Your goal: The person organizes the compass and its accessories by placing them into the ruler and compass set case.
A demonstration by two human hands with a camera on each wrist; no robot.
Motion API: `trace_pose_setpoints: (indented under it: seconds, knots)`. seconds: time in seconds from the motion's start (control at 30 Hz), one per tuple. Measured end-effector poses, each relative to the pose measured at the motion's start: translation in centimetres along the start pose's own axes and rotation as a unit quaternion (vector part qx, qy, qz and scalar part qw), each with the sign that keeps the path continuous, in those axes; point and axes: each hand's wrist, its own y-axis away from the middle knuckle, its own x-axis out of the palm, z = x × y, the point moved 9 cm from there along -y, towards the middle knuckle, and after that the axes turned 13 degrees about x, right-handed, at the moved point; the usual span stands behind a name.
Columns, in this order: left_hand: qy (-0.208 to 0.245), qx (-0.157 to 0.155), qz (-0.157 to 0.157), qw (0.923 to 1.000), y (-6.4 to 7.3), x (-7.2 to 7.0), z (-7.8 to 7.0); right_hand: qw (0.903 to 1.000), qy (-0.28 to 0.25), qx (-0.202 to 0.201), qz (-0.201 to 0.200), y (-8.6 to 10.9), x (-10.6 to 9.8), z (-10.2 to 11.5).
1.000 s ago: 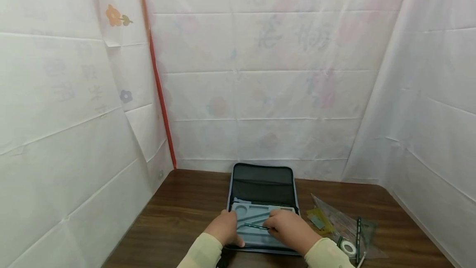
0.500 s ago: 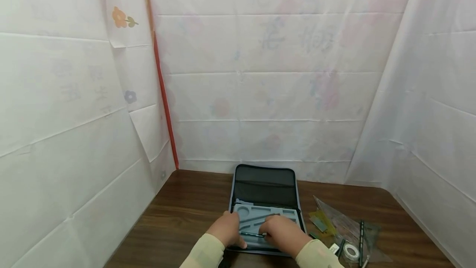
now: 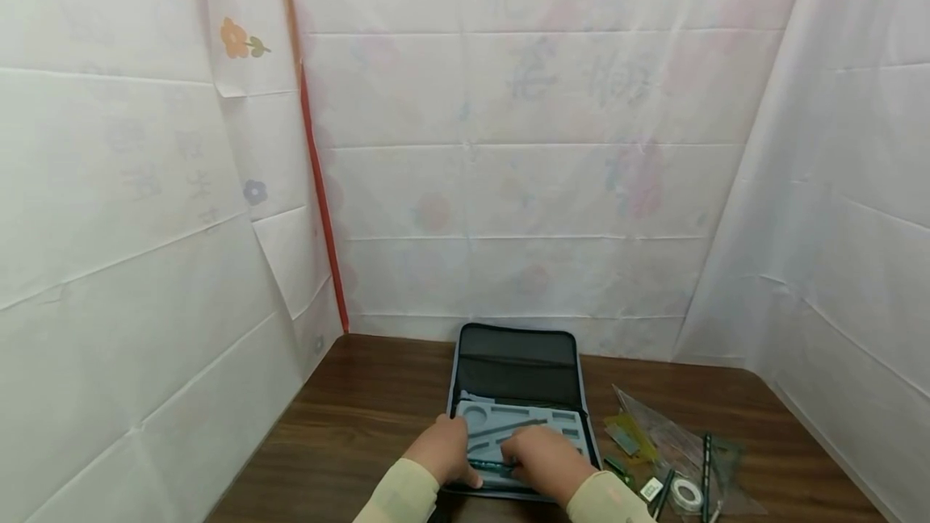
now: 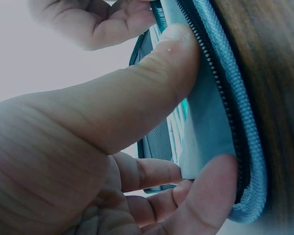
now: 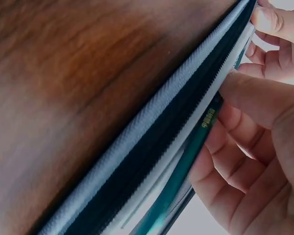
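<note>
One green pencil (image 3: 490,467) lies along the near edge of the gray-blue tray (image 3: 501,421) in an open zip case (image 3: 517,378).
The right grip (image 3: 546,460) pinches the pencil, likely to control how it lies; the left grip (image 3: 445,449) clamps the tray's near-left corner, probably steadying it. A clear set square (image 3: 661,428) and white ring (image 3: 686,495) sit apart on the counter (image 3: 392,382).

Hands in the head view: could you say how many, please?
2: left hand gripping the left side of the open case, right hand holding the slim green implement by the case's near edge.
</note>
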Motion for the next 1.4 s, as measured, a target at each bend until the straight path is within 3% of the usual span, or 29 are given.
trace_pose_setpoints:
  seconds: [0.4,0.67,0.9,1.0,1.4]
  knots:
    - [-0.010,0.002,-0.006,0.9999,0.0,0.0,0.0,0.9990,0.010,0.043,-0.003,-1.0,1.0,-0.6]
    - [-0.012,0.009,-0.005,0.9999,0.0,0.0,-0.3,0.9941,0.002,0.108,-0.008,-0.8,0.6,-0.7]
    - [-0.008,-0.008,0.011,0.9999,-0.1,0.3,0.1,0.9887,0.035,0.141,-0.036,-1.1,0.8,-0.8]
    - [-0.007,-0.011,0.013,0.9998,-0.2,0.3,0.2,0.9871,0.039,0.152,-0.031,-1.2,1.0,-0.8]
    - [0.022,-0.014,0.011,0.9996,-0.2,0.4,0.6,0.9902,0.017,0.136,-0.025,-0.3,0.6,-0.8]
